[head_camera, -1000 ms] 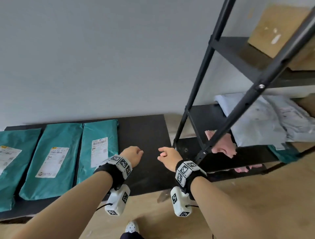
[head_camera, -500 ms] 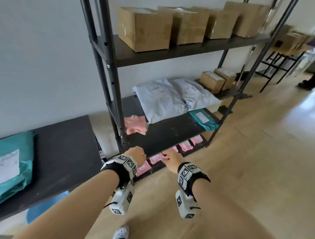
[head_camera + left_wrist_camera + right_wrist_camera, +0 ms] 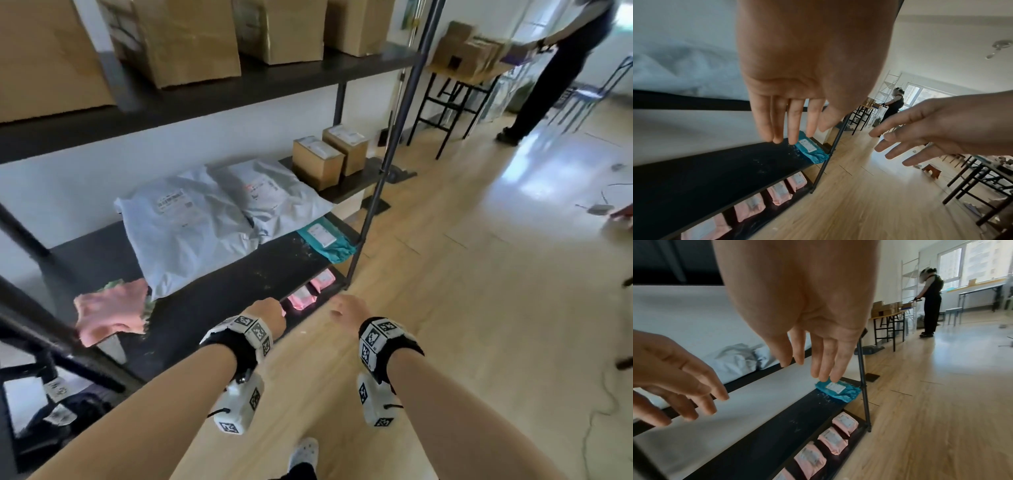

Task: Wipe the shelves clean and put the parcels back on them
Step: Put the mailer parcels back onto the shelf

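My left hand (image 3: 270,313) and right hand (image 3: 347,310) hang empty in front of a black metal rack, fingers relaxed and straight in both wrist views. The dusty middle shelf (image 3: 219,294) carries two grey mailer bags (image 3: 191,226), a small teal parcel (image 3: 325,240) at its right end and a pink cloth (image 3: 111,310) at its left front. The same teal parcel (image 3: 810,149) (image 3: 839,390) lies just beyond my fingertips. Pink parcels (image 3: 310,291) (image 3: 830,439) sit in a row on the bottom shelf.
Cardboard boxes (image 3: 185,37) fill the upper shelf, and two small boxes (image 3: 329,156) stand at the far right of the middle level. A rack post (image 3: 380,174) rises at the right front corner. Another person (image 3: 561,65) works at a table (image 3: 455,78) further back on the wooden floor.
The view has swung right, away from the low black table with teal parcels, onto the rack. Both hands came with it and have relaxed from loose fists.
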`<control>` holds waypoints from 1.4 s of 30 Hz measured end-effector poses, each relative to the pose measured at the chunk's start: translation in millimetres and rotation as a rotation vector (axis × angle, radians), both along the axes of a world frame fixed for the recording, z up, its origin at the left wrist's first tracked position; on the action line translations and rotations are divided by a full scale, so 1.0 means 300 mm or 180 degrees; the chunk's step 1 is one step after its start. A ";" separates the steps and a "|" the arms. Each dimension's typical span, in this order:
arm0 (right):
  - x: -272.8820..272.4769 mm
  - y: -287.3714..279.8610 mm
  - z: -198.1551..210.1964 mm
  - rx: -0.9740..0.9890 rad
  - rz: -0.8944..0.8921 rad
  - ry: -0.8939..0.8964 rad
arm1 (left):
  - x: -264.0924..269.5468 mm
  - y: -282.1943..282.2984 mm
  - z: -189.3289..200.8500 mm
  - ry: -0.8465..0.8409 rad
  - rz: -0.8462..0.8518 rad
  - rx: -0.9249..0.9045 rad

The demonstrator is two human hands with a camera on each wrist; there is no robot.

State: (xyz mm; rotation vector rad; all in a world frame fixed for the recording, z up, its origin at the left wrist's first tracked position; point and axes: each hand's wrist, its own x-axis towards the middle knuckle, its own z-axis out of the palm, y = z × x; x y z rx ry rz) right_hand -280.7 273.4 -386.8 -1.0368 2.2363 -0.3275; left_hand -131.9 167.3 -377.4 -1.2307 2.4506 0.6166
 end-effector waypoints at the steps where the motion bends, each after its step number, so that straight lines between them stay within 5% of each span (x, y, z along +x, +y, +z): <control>1: -0.066 -0.008 -0.002 0.0022 -0.0081 -0.0068 | -0.068 -0.015 -0.006 0.0019 0.0015 0.0052; 7: -0.408 -0.041 0.035 -0.0009 -0.0296 -0.0077 | -0.433 -0.099 -0.007 -0.0019 0.0002 0.0096; 15: -0.835 -0.123 0.039 -0.0048 0.0117 0.0052 | -0.817 -0.137 -0.031 0.0059 0.0421 0.0061; 24: -1.345 -0.267 -0.093 0.0035 0.0913 -0.0128 | -1.160 -0.164 -0.198 0.0614 0.1994 0.0445; 32: -1.586 -0.521 -0.377 0.0153 0.1086 -0.0492 | -1.342 -0.357 -0.464 0.0538 0.2869 0.0997; 38: -1.633 -0.721 -0.652 0.0224 0.0777 -0.0839 | -1.424 -0.561 -0.683 0.0046 0.2542 0.0951; 42: -1.652 -0.869 -0.827 0.0335 0.0679 -0.1032 | -1.426 -0.673 -0.871 0.1169 0.3569 0.1387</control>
